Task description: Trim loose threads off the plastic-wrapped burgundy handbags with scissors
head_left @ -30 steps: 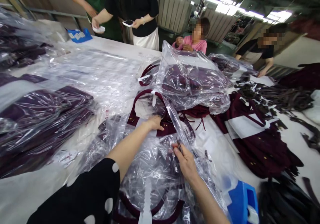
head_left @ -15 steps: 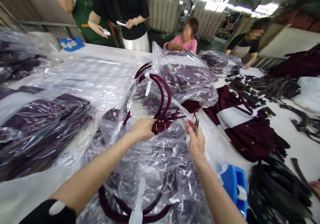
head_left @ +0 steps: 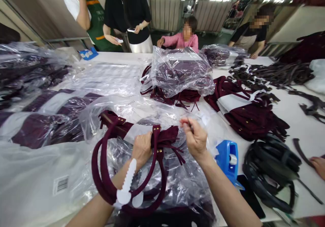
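A maroon bag point(head_left: 116, 127) with round handles lies across clear plastic in front of me. My left hand point(head_left: 142, 146) is closed round its middle, by a pale wrap. The handles loop toward me over my left forearm, with a white toothed tag point(head_left: 127, 186) on them. My right hand point(head_left: 195, 137) is raised just right of the bag's tassels, fingers pinched on a small dark tool, probably the snips, mostly hidden by the fingers. Clear plastic film point(head_left: 122, 101) spreads behind the bag.
Plastic-wrapped bags point(head_left: 182, 73) are stacked beyond, with more at the left. A maroon bag pile point(head_left: 248, 115), blue dispenser point(head_left: 228, 159) and black straps point(head_left: 271, 173) are on the right. Several people stand or sit across the table; another person's hand point(head_left: 318, 166) is at the right edge.
The bag's handles have swung from the far side toward me, over my left forearm. The plastic that was around the handles now lies behind the bag. The view has shifted slightly.
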A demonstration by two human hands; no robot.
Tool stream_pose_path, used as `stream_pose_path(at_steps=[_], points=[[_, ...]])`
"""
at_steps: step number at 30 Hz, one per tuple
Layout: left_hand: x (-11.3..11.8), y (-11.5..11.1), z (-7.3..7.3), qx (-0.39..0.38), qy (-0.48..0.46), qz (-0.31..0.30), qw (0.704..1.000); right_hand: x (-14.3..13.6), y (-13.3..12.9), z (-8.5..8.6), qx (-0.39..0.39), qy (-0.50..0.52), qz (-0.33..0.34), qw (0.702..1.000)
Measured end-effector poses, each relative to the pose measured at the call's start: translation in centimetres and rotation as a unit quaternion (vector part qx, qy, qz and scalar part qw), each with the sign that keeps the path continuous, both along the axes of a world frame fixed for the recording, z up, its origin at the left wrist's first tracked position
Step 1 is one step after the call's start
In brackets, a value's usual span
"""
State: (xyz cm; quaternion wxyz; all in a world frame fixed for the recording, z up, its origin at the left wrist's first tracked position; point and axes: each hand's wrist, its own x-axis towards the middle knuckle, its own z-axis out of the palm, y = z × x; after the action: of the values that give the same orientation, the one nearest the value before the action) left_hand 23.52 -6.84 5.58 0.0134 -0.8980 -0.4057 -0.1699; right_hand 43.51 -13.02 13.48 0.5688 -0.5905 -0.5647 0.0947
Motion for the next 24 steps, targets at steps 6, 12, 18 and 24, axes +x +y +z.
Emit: stream_pose_path(at_steps=[6, 12, 18, 24], points=[[0.1, -0.2, -0.8, -0.005, -0.017, -0.012, 1.000, -3.3, 2.9, -1.7, -0.172, -0.048, 0.115, 0.977], [-0.5, -0.2, -1.8, -0.029, -0.056, -0.012, 0.998, -3.4, 5.4, -5.1, -0.243, 0.012, 0.161, 0.956], [-1.3, 0.1, -0.8, -0.069, -0.033, -0.064, 0.995, -2.3, 2.1, -5.8, -0.213, -0.114, 0.258, 0.936], [-4.9, -2.0, 0.8, -0.031, -0.010, -0.073, 0.997, -1.7, 2.3, -7.5, -0.221, -0.083, 0.228, 0.945]])
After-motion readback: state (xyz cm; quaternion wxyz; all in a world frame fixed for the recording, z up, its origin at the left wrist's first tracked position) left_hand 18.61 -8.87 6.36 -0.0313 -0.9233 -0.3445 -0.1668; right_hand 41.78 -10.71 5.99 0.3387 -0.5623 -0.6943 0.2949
